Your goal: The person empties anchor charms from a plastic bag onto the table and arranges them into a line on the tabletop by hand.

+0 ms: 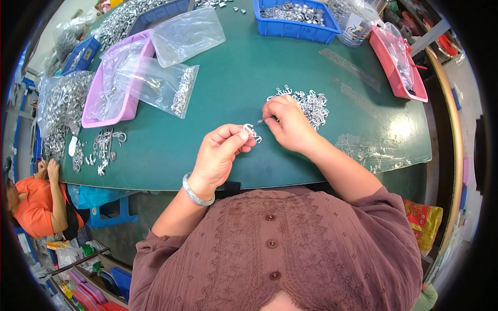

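Observation:
My left hand (217,151) pinches a small silver anchor-shaped charm (253,133) between thumb and fingers, near the table's front edge. More than one piece may be in that grip; I cannot tell. Just to the right, my right hand (288,124) has its thumb and fingertips closed on a tiny silver metal piece (260,121), whose kind is too small to make out. The two hands are close together but apart. Behind and beside my right hand spreads a pile of silver anchor charms (314,110), partly hidden by that hand.
On the green table (223,93) are a lilac tray (129,106) with plastic bags, a clear bag of metal parts (181,93), a blue bin (298,32) and a pink basket (389,72). A person in orange (39,205) works at the left edge.

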{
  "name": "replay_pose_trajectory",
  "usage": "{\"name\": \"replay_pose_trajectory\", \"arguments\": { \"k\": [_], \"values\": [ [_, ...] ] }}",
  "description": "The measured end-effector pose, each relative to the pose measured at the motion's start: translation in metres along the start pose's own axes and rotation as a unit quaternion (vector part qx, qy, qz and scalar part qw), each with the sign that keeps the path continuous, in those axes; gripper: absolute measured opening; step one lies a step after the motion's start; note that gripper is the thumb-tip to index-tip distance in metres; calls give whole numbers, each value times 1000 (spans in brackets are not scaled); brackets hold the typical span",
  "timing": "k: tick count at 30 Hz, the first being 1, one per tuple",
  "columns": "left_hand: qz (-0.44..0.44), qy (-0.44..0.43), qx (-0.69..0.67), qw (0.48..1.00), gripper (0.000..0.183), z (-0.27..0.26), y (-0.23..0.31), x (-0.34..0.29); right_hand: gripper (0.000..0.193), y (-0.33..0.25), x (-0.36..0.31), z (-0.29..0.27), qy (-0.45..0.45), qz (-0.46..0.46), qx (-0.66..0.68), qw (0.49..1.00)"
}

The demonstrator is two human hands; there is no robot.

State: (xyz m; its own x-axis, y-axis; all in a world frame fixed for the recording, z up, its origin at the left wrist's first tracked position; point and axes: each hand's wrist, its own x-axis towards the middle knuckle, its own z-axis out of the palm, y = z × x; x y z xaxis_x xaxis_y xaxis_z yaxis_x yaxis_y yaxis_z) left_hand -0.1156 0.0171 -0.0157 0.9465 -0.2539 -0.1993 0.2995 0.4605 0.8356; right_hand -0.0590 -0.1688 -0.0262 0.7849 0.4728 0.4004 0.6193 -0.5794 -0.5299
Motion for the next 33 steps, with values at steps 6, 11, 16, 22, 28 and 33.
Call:
{"name": "replay_pose_trajectory", "arguments": {
  "k": [6, 11, 16, 22, 28, 33],
  "values": [
    [0, -22, -70, 997, 6, 0, 4, 2, 5, -26, -2, -19, -17, 271, 426, 863],
    [17, -36, -92, 995, 2, 12, 6, 1, 10, -45, -11, -27, -1, 296, 534, 792],
    [9, -16, -50, 999, 8, 21, 8, 4, 13, -49, -12, -27, 30, 278, 567, 775],
    [0, -9, -13, 1000, 12, 21, 3, 5, 13, -51, -15, -26, 31, 264, 561, 784],
    [13, 5, 29, 999, 9, 21, 2, 5, 13, -50, -18, -23, 22, 250, 548, 798],
    [-11, 19, 27, 999, 7, 23, 5, 6, 17, -51, -18, -25, 3, 260, 561, 786]
  ]
}}
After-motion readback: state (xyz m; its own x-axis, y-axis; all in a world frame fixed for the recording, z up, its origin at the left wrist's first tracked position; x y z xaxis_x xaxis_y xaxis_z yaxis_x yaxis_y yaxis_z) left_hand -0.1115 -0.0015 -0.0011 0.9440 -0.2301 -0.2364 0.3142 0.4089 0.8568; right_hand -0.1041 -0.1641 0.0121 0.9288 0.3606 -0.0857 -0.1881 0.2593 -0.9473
